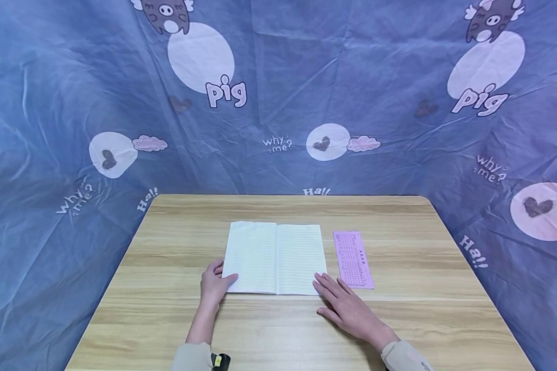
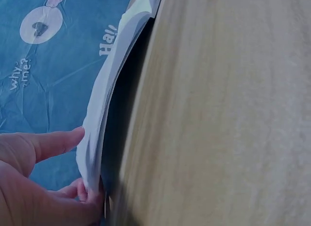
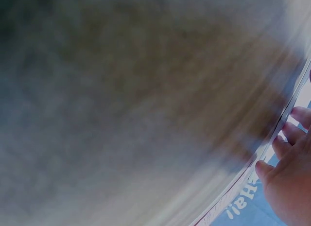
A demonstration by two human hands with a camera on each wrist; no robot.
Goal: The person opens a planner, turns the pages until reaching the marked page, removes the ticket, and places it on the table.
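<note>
An open notebook [image 1: 252,257] with lined white pages lies on the wooden table. At its lower left edge, my left hand [image 1: 213,283] holds the pages, thumb on top and fingers beneath. The left wrist view shows that edge of the notebook [image 2: 99,99] lifted off the tabletop between thumb and fingers. My right hand [image 1: 345,306] lies with fairly straight fingers at the lower right corner, fingertips touching the page. In the right wrist view the fingers of the right hand [image 3: 289,163] are at the far right, and much of that view is blurred.
A pink printed slip [image 1: 354,259] lies right of the notebook, just beyond the right fingertips. The wooden table [image 1: 167,247] has rounded back corners. Blue patterned cloth [image 1: 283,103] hangs behind it and on both sides.
</note>
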